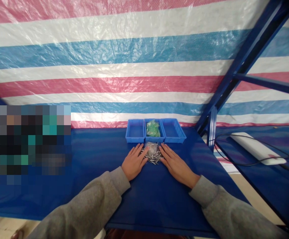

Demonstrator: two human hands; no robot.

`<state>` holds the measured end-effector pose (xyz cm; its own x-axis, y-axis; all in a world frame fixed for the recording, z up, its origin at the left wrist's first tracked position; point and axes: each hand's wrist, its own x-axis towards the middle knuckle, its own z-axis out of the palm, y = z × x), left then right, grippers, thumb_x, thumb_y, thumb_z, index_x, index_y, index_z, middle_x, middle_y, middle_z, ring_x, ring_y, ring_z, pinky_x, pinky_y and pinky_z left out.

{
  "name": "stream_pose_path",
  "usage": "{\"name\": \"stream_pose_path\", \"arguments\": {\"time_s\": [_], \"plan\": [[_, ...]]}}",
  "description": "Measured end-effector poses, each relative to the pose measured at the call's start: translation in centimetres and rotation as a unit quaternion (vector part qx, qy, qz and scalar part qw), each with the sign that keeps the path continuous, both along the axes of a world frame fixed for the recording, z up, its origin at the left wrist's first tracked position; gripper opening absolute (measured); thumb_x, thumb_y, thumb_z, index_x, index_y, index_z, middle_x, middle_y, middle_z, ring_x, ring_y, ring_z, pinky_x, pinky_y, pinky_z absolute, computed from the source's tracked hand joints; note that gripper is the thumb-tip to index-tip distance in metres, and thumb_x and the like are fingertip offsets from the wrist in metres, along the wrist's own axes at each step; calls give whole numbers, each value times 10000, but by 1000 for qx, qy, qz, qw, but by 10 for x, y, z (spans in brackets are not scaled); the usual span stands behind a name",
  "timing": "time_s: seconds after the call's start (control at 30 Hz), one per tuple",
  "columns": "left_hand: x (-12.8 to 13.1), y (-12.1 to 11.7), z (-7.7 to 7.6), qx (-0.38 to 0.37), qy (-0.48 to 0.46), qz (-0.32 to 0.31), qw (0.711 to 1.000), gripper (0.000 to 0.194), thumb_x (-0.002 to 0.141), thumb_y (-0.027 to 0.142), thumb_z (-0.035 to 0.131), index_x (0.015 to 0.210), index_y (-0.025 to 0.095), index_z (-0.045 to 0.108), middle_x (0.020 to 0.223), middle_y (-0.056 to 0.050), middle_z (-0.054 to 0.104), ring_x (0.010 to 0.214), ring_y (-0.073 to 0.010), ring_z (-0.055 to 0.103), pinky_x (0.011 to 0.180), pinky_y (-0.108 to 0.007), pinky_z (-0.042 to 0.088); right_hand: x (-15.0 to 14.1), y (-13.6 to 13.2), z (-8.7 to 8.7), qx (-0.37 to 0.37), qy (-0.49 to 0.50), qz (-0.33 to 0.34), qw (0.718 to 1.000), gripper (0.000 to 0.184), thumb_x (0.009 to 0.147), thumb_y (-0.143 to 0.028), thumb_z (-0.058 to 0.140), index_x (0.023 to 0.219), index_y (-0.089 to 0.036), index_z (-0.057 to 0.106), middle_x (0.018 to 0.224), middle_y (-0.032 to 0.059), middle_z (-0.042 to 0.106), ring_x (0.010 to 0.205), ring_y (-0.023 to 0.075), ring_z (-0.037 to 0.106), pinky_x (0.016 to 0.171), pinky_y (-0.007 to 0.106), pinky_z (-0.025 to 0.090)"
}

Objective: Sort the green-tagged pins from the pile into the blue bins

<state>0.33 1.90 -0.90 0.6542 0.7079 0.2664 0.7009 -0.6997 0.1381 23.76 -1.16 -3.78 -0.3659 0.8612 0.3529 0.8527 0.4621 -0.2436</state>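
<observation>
My left hand (134, 161) and my right hand (175, 163) lie flat on the blue table (89, 186), fingers stretched out, either side of a small heap of thin metal pins (151, 156). The fingertips of both hands touch the edges of the heap. A clear plastic bag (151, 147) lies on the far part of the pins. Just beyond stand three small blue bins in a row: the left bin (135, 131) and right bin (173, 130) look empty, the middle bin (153, 129) holds green pieces in a bag. Grey sleeves cover both arms.
A striped red, white and blue tarp (134, 66) hangs behind the table. A blue metal frame post (211, 127) stands at the right. On the neighbouring surface lie a white power strip (257, 148) and black cables. A blurred-out area covers the left.
</observation>
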Motion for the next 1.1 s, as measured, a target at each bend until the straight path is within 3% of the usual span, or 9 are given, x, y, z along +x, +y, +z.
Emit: {"name": "stream_pose_path", "arguments": {"time_s": [0.3, 0.73, 0.87, 0.97, 1.1], "plan": [[3, 10, -6, 10, -14, -17, 1000, 469, 965, 313, 325, 1393, 122, 342, 1408, -168, 419, 1356, -232, 324, 1094, -424, 345, -10, 5, -4, -5, -2, -9, 1000, 507, 973, -301, 261, 1427, -80, 303, 1478, 139, 313, 1390, 238, 231, 1126, 437, 295], [-1, 23, -5, -43, -105, -54, 992, 384, 916, 327, 453, 1276, 208, 514, 1235, -101, 569, 1193, -213, 503, 1039, -411, 423, -3, 8, 3, -15, 49, 63, 997, 454, 960, -299, 323, 1390, -174, 397, 1413, 88, 437, 1338, 209, 353, 1116, 424, 335], [-3, 19, 1, -70, -126, -46, 989, 327, 892, 306, 504, 1197, 210, 572, 1308, -103, 496, 1227, -221, 468, 1045, -396, 415, 0, 4, 9, -34, 85, 80, 993, 429, 951, -317, 364, 1357, -207, 449, 1381, 61, 481, 1311, 206, 399, 1103, 417, 357], [-3, 18, 4, -81, -119, -59, 988, 325, 898, 286, 493, 1207, 200, 544, 1418, -101, 395, 1296, -218, 397, 1077, -391, 376, 1, 3, 11, -45, 101, 88, 990, 413, 948, -317, 379, 1332, -204, 482, 1365, 62, 498, 1296, 206, 420, 1094, 413, 369], [-1, 22, 1, -91, -108, -68, 988, 375, 919, 304, 454, 1285, 227, 482, 1304, -80, 528, 1218, -191, 480, 1047, -381, 403, -1, 7, 11, -44, 115, 83, 989, 414, 948, -312, 379, 1338, -210, 474, 1331, 68, 533, 1272, 208, 453, 1080, 424, 385]]}}
